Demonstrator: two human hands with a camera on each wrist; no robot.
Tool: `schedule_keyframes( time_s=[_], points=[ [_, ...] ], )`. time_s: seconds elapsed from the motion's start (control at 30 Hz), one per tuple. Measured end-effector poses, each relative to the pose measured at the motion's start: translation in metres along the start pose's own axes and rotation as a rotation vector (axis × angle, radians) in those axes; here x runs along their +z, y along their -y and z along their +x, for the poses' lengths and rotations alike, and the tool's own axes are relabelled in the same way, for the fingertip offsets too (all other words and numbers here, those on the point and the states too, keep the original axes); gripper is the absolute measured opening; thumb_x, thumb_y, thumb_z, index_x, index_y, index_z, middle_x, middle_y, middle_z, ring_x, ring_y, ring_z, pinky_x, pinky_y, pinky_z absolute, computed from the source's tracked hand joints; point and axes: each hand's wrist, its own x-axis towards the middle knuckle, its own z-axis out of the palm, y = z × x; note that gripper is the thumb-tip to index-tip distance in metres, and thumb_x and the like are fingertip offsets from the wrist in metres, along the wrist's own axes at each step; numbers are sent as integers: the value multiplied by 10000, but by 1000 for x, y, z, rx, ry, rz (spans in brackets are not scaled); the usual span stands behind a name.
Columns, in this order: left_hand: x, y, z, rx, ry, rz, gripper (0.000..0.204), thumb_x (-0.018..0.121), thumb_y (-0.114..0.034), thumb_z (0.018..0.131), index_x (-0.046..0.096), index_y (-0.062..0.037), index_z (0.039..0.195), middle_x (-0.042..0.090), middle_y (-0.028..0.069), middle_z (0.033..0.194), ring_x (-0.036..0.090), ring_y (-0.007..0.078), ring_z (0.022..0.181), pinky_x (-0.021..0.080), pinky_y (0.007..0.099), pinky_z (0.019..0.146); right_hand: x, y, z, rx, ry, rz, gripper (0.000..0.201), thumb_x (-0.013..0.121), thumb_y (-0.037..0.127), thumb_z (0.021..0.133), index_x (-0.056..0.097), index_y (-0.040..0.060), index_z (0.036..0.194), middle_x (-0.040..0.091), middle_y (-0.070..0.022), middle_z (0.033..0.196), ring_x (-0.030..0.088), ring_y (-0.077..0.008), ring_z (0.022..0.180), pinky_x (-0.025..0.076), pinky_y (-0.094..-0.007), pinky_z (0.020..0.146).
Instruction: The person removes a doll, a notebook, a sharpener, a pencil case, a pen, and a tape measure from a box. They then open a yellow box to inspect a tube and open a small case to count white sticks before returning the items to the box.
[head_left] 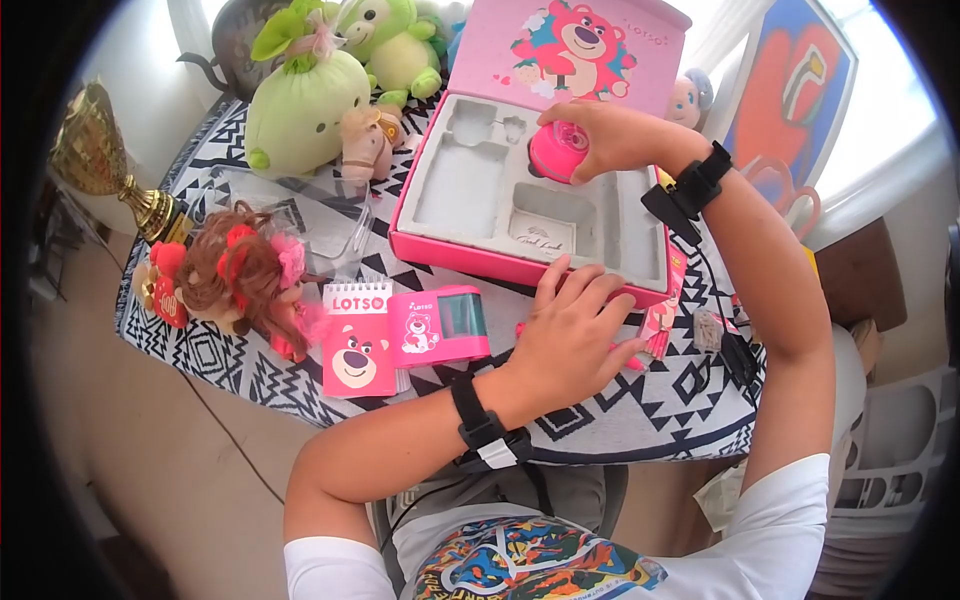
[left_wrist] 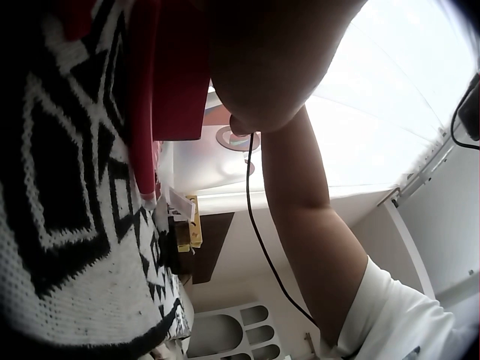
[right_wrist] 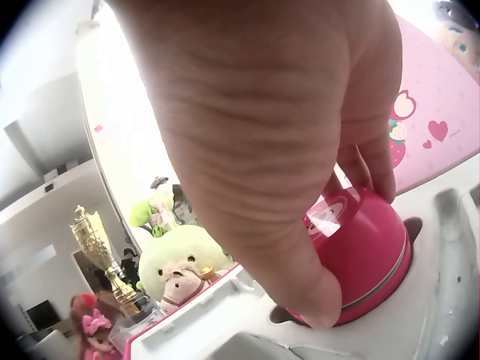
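Taking twelve o'clock as straight ahead of the seated person, I see the right hand (head_left: 630,137) gripping a round pink thing (head_left: 553,155), thumb on one side and fingers on the other. That thing sits between dark notches in the pale tray (head_left: 455,190) of a pink box (head_left: 470,262), a little toward one o'clock from the box's middle; whether it is fully seated I can't tell. The left hand (head_left: 575,345) holds nothing I can see, its fingers loosely spread at the box's six o'clock edge; contact is unclear. At nine o'clock from that hand lie a pink case (head_left: 445,325) with a dark window and, just past it, a LOTSO notebook (head_left: 357,355). The raised lid (head_left: 580,45) stands at twelve, a green plush (head_left: 310,110) at ten from the box.
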Motion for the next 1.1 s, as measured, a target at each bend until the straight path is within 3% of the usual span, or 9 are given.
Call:
schedule_keyframes(
  time_s=[0.2, 0.73, 0.83, 1.1],
  points=[
    [1, 0, 0, 1, -17, -9, 400, 730, -311, 872, 646, -40, 1153, 594, 124, 1262, 497, 315, 1284, 235, 563, 1174, 2, -2, 5, -12, 46, 0, 828, 855, 180, 688, 511, 109, 1437, 516, -145, 1302, 568, -350, 1181, 491, -419, 975],
    [1, 0, 1, -3, -4, -10, 435, 742, -308, 858, 624, -31, 1171, 586, 127, 1264, 500, 313, 1276, 228, 557, 1173, 9, -12, 13, -37, 73, -50, 804, 873, 211, 697, 536, 130, 1422, 579, -163, 1269, 564, -361, 1189, 470, -420, 996],
    [1, 0, 1, -4, -7, -13, 437, 745, -307, 855, 624, -32, 1172, 585, 126, 1261, 500, 313, 1276, 229, 556, 1173, 13, -14, 12, -32, 61, -40, 791, 859, 223, 719, 529, 130, 1432, 572, -167, 1287, 572, -362, 1185, 470, -419, 999],
    [1, -1, 2, -5, 2, 1, 441, 752, -297, 843, 621, -35, 1172, 583, 122, 1266, 495, 310, 1281, 233, 556, 1173, 18, -8, 4, 6, 5, 11, 629, 698, 320, 913, 496, 114, 1472, 553, -175, 1301, 579, -363, 1161, 458, -418, 1018]
  ],
)
